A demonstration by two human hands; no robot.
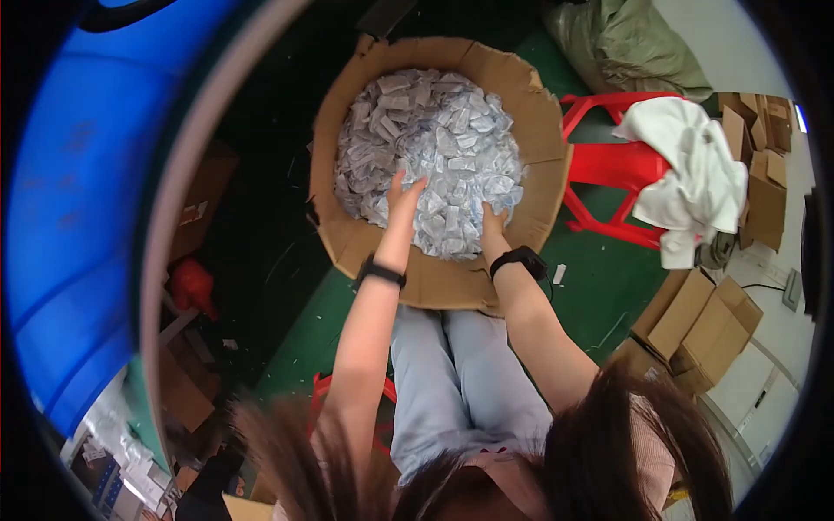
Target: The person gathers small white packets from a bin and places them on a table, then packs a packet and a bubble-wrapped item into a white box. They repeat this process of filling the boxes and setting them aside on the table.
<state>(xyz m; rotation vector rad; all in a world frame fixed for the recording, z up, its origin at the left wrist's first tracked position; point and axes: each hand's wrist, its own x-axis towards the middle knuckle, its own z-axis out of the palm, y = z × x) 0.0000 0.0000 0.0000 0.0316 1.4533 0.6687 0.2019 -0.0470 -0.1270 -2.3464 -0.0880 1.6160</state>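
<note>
While the person sits on a red stool (323, 386) with knees just under the rim, a large cardboard box (530, 113) with its flaps bent outward rests on the green floor (599, 286) right in front, close enough for both arms to reach in without leaning far. One box, then, and in it a heap of small white sachets (434, 130), far too many to count, piled almost to the edge. The left hand (402, 198) lies on the near side of the heap with fingers spread wide and flat, pressing into the packets rather than closed on any one of them. The right hand (493, 227) is sunk into the heap beside it, fingers partly buried, so I cannot tell whether it grips anything. Each wrist carries a black band, two in all; the one on the right looks like a watch. A second red stool (608, 165) stands just right of the box, with one white cloth (695, 174) draped over it, probably parked there to keep it off the floor. Several flattened and folded cartons (704, 321) lie stacked farther right, near the wall.
</note>
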